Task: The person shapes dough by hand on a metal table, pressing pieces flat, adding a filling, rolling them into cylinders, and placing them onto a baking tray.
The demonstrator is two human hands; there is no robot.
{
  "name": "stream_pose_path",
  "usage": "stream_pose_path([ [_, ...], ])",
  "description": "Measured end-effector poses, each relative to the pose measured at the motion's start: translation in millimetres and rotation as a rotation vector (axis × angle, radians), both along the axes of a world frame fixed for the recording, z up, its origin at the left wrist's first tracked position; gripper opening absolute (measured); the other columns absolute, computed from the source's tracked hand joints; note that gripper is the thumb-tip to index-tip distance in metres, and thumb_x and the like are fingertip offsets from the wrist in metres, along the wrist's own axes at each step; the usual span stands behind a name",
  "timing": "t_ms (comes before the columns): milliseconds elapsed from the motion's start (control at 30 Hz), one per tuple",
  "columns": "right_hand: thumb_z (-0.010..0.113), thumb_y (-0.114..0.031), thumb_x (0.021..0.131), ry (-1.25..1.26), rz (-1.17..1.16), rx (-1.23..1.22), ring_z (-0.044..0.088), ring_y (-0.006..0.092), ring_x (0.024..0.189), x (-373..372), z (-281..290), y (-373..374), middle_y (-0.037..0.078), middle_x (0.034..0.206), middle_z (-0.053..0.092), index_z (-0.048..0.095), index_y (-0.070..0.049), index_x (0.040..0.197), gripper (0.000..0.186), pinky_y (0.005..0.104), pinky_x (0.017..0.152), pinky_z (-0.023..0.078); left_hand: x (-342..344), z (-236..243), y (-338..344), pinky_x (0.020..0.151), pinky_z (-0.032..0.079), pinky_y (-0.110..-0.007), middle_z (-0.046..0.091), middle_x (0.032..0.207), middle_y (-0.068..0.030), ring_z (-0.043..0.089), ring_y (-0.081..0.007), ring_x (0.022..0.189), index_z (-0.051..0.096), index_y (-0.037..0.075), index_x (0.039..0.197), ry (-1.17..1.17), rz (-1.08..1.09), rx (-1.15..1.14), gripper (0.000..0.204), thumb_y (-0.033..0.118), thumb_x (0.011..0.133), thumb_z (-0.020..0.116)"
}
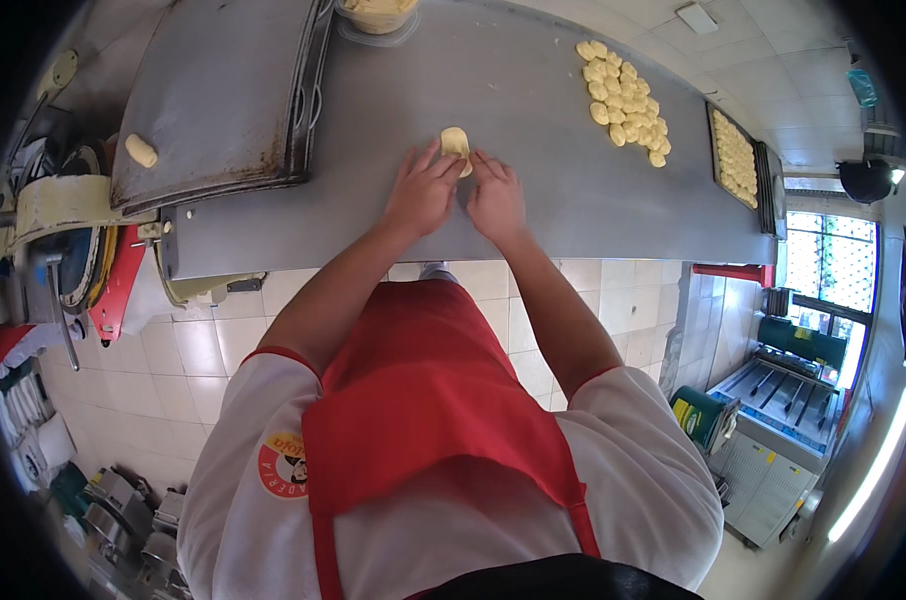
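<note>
A small flattened piece of pale yellow dough point(455, 141) lies on the grey metal table point(393, 90) straight ahead. My left hand point(425, 195) has its bent fingers on the dough's left and lower part, pinching at it. My right hand point(496, 200) grips the dough's right edge with curled fingers close to those of my left. The underside of the dough and some fingertips are hidden.
Stacked dark baking trays point(218, 90) at left hold a small dough roll point(141, 150). A bowl point(378, 20) stands at the back. Several dough lumps point(623, 100) lie to the right, beside a filled tray point(735, 160). Machinery point(73, 220) stands beyond the left end.
</note>
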State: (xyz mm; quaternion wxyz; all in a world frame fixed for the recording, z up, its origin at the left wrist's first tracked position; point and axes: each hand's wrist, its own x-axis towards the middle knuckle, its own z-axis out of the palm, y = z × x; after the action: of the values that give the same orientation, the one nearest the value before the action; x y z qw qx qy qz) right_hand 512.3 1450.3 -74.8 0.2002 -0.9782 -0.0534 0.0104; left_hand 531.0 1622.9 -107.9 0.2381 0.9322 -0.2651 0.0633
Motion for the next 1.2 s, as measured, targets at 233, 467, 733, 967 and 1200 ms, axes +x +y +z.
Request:
stream_pose_path([
  [233, 0.057, -0.021, 0.099, 0.225, 0.163, -0.413, 0.024, 0.0491, 0.161, -28, -15, -13, 0.005, 0.177, 0.029, 0.032, -0.013, 0.169, 0.075, 0.0722, 0.127, 0.014, -29, -11, 32, 0.129, 0.004, -0.071, 0.036, 0.173, 0.0043, 0.026, -0.026, 0.163, 0.041, 0.021, 0.165, 0.141, -0.161, 0.292, 0.066, 0.046, 0.106, 0.055],
  [467, 0.056, -0.012, 0.094, 0.363, 0.161, -0.127, 0.025, 0.0483, 0.16, -8, 18, -34, 0.008, 0.177, 0.03, 0.032, -0.015, 0.169, 0.079, 0.0719, 0.127, 0.01, 19, 51, 17, 0.13, 0.005, -0.068, 0.052, 0.162, -0.0062, 0.044, -0.029, 0.153, 0.051, 0.018, 0.158, 0.453, -0.085, 0.26, 0.063, 0.048, 0.104, 0.06],
  [733, 0.055, -0.005, 0.089, 0.107, -0.19, 0.175, 0.031, 0.0439, 0.159, 19, 4, -147, 0.015, 0.173, 0.036, 0.048, -0.016, 0.162, 0.074, 0.0672, 0.128, 0.013, 286, 92, 47, 0.107, 0.053, -0.048, 0.068, 0.136, -0.0218, 0.064, -0.0405, 0.126, 0.066, 0.006, 0.139, -0.02, 0.483, -0.039, 0.04, 0.014, 0.1, 0.061],
  [967, 0.055, -0.002, 0.087, 0.007, -0.147, 0.2, 0.035, 0.0428, 0.157, 33, -44, -207, 0.018, 0.17, 0.039, 0.053, -0.011, 0.157, 0.071, 0.0636, 0.127, 0.021, 382, 107, 84, 0.126, 0.035, -0.049, 0.059, 0.151, -0.0159, 0.052, -0.0335, 0.143, 0.055, 0.014, 0.151, 0.042, 0.227, 0.757, 0.06, 0.003, 0.092, 0.06],
  [1200, 0.057, -0.003, 0.087, -0.024, -0.106, 0.149, 0.036, 0.0438, 0.155, 63, -35, -201, 0.018, 0.169, 0.041, 0.055, -0.01, 0.154, 0.067, 0.0622, 0.126, 0.023, 374, 135, 96, 0.11, 0.049, -0.044, 0.068, 0.133, -0.0112, 0.064, -0.0291, 0.123, 0.075, 0.013, 0.126, 0.112, 0.241, 0.665, 0.032, 0.021, 0.095, 0.075],
])
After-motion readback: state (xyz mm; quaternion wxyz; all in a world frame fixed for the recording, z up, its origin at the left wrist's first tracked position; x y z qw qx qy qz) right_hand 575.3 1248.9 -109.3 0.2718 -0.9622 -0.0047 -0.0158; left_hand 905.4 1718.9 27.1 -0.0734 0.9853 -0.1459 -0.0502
